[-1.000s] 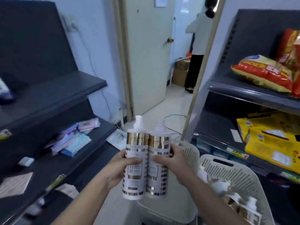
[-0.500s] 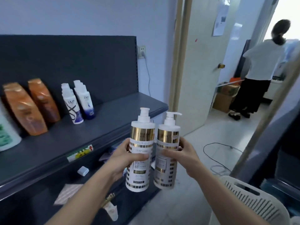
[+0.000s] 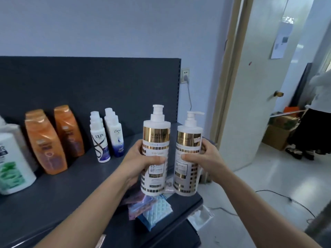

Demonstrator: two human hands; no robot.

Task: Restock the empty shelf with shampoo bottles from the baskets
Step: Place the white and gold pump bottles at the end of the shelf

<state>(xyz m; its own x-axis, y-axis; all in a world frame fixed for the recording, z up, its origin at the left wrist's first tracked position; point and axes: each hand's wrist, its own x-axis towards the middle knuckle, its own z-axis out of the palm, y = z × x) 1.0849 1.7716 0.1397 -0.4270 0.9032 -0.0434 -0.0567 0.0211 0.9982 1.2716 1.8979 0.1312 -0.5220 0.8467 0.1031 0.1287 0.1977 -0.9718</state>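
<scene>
I hold two tall white pump bottles with gold bands upright, side by side and slightly apart. My left hand (image 3: pixel 141 159) grips the left pump bottle (image 3: pixel 155 140) round its middle. The right pump bottle (image 3: pixel 189 140) is gripped the same way by my right hand (image 3: pixel 204 158). Both hang in front of the right end of the dark top shelf (image 3: pixel 59 192). On that shelf stand two orange bottles (image 3: pixel 45 144), two rows of small white bottles (image 3: pixel 100 140) and a large white bottle with green print (image 3: pixel 12 161) at the far left.
A lower shelf (image 3: pixel 180 201) holds blue and purple packets (image 3: pixel 152 210). Right of the shelving is an open door (image 3: pixel 254 97) with a person (image 3: pixel 315 111) and cardboard boxes (image 3: pixel 279 133) beyond. A black cable (image 3: pixel 286 197) lies on the white floor.
My view has swung up and left from the baskets to the top shelf. Both bottles have risen with my hands, drawn closer to the shelf, and now stand slightly apart.
</scene>
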